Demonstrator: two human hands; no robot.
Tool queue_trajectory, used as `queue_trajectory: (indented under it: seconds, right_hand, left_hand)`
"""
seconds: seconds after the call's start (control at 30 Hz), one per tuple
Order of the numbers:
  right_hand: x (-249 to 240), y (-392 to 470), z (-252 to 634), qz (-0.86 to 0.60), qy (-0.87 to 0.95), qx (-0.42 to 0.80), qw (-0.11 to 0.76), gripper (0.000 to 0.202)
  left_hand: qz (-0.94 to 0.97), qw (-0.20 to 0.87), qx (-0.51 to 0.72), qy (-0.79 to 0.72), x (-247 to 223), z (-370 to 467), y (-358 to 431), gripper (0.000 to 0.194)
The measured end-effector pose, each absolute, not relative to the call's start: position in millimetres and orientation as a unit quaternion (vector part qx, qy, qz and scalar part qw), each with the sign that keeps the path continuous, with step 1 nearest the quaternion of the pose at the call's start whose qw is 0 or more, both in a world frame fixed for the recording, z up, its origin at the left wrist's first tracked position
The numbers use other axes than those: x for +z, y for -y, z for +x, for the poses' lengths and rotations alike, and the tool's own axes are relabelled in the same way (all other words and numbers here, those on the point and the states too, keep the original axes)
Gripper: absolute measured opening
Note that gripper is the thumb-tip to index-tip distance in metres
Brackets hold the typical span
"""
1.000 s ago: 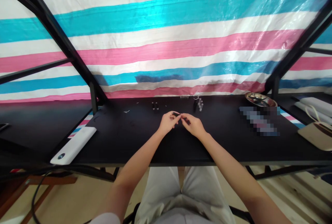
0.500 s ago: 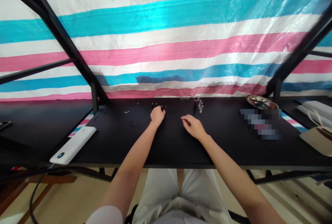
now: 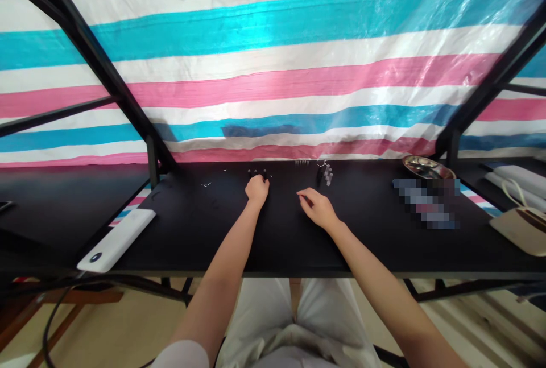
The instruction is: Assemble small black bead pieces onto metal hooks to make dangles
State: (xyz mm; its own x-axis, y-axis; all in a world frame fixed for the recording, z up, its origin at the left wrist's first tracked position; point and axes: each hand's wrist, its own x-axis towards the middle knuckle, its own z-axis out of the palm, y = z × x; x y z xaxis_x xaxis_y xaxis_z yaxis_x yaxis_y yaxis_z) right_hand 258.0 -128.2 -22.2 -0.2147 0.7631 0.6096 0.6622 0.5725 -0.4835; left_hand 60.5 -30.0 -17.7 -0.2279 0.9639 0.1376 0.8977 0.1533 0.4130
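Observation:
My left hand (image 3: 257,189) rests on the black table with its fingers curled forward and mostly hidden behind the knuckles. Its fingertips are at a short row of tiny round pieces (image 3: 255,171), too small to name. Whether one is between the fingers is hidden. To the right, my right hand (image 3: 316,207) lies on the table with thumb and fingertips brought together in a pinch; anything held there is too small to make out. Beyond it stand several small clear cylinders (image 3: 328,175) beside a dark object (image 3: 319,174).
A row of small metallic pieces (image 3: 302,162) lies along the black table's (image 3: 281,243) far edge. Thin white scraps (image 3: 206,184) lie at left, near a white power bank (image 3: 117,241). A shiny metal dish (image 3: 429,168) sits at far right, behind a blurred-out patch. Black frame bars slant up both sides.
One tiny piece by my left hand has shifted slightly away from me, into line with the other two. My right hand keeps its place and pinch. The view has shifted slightly.

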Motion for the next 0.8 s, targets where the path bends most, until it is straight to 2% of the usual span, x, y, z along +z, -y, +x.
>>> queue_trajectory:
  seconds: [0.8]
  right_hand:
    - [-22.0, 127.2, 260.1, -0.463, 0.772, 0.063, 0.430, 0.023]
  left_hand:
    - [0.598, 0.089, 0.225, -0.764, -19.3, 57.9, 30.2, 0.024]
